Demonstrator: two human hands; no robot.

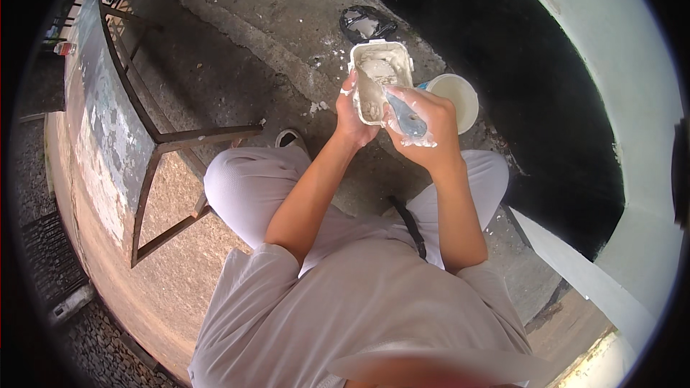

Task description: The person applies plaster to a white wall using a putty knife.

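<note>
My left hand (352, 118) grips the side of a white rectangular tub (410, 65), its fingers smeared with white paste. Inside the tub lies off-white putty (381, 65), which also coats the walls. In my right hand (440, 129) is a putty knife (412, 123) with a blue-grey handle. Its paste-covered blade points into the tub, toward my left fingers. White paste clings to my right fingers and the handle's lower end. The tub is held between my knees, above the concrete ground.
A white round bucket (467, 100) stands right of the tub. Beyond the tub lies a black plastic bag (366, 23) with pale material in it. At left is a worn panel on a metal frame (162, 142). A black-and-white wall (604, 43) curves along the right.
</note>
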